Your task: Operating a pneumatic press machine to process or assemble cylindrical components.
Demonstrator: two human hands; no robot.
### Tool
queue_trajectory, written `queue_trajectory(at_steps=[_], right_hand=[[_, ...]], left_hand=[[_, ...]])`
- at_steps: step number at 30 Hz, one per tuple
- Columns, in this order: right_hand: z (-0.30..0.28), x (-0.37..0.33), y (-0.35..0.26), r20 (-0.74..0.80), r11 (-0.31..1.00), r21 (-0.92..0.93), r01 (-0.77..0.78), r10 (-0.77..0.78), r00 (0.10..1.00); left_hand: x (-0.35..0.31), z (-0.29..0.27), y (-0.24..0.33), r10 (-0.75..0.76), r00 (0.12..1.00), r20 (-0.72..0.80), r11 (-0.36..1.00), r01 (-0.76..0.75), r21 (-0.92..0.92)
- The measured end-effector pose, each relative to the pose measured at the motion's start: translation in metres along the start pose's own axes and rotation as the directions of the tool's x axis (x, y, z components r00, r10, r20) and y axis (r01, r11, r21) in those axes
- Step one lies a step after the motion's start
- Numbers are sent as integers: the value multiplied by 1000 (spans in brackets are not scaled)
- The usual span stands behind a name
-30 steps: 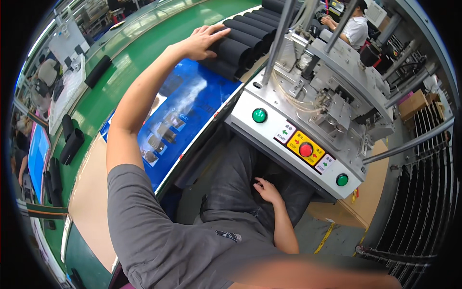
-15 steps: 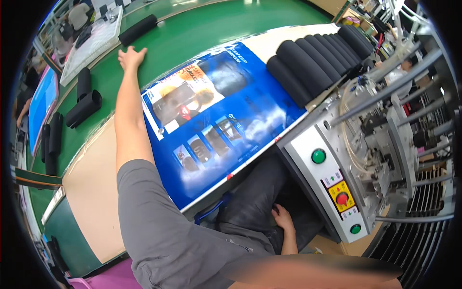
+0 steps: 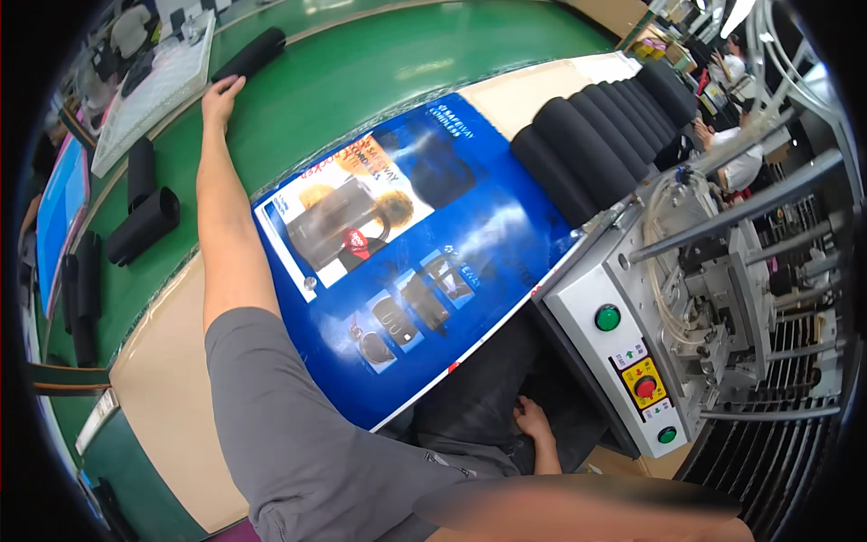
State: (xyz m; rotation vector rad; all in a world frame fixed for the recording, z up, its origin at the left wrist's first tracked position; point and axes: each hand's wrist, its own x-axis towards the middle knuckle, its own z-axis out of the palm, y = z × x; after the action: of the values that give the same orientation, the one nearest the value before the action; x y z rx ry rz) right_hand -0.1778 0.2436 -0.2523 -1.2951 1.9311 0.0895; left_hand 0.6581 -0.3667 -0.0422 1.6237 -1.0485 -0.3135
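Note:
At the far left of the green surface lies a black foam-like roll. My left hand is stretched out to its near end, thumb apart from the fingers; whether it touches the roll I cannot tell. Low in the picture, my right hand rests against my dark trousers, its fingers loosely bent and nothing visible in them. Between my arms and the green surface is a glossy blue printed sheet. A row of similar black rolls lies side by side beyond its right end.
More black rolls lie on the green conveyor belt at the left. On my right stands a machine with a grey control panel, green and red buttons and metal bars. A white tray is at the far left. People are at upper right.
My left hand has moved farther out to the near end of the roll, and its spread fingers have drawn closer together. The whole view has shifted slightly. My right hand stays at my leg.

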Motion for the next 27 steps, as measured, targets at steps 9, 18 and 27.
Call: queue_trajectory(at_steps=[9,18,27], right_hand=[[7,8,7,-233,925,275,263,-201,951],[-87,-64,-97,-490,465,614,638,-409,770],[-166,-129,-136,-260,-258,965,46,-918,299]], left_hand=[[-62,7,117,140,977,-160,977,-110,185],[-299,-1,423,457,383,803,827,-516,-225],[-554,75,513,764,-497,412,324,-257,-910]])
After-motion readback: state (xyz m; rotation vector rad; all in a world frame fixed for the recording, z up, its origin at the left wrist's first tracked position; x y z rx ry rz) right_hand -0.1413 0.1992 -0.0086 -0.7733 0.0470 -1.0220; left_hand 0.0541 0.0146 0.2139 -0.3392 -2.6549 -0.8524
